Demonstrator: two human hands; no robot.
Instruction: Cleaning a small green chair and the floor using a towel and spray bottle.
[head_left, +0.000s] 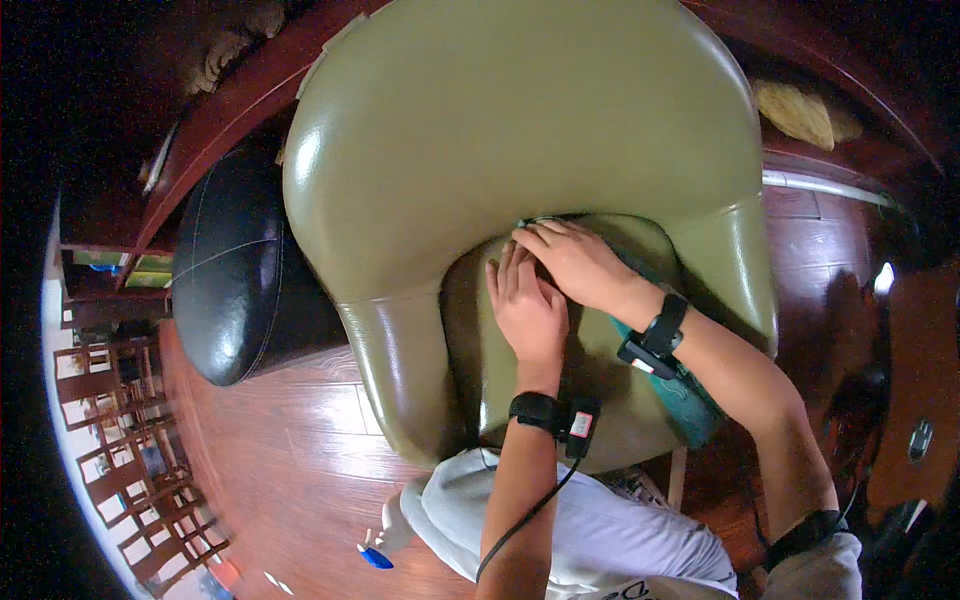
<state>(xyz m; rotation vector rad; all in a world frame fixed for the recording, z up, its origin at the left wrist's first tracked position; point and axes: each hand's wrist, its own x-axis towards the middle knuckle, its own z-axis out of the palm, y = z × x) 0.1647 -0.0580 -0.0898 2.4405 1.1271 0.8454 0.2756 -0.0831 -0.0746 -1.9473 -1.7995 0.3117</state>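
An olive-green leather armchair (525, 120) fills the middle of the view. Over its seat cushion (615, 420), near the seam with the backrest, my two hands meet. The fingers of my right hand (574, 259) point left and rest close to the backrest's lower edge. My left hand (529, 311) lies just below, its fingertips beside those of the right. A teal cloth (686, 405) stretches across the seat under my right forearm, and a teal scrap shows at the right fingertips. What lies beneath the palms is hidden, so whether either hand grips the cloth is unclear.
A black leather stool or seat (232, 277) stands left of the armchair. Dark red wooden furniture (225, 127) curves behind. Wooden lattice shelving (127, 435) lines the far left, beyond the wooden floor (300, 465). A cable (532, 510) hangs from the left wrist device (577, 427).
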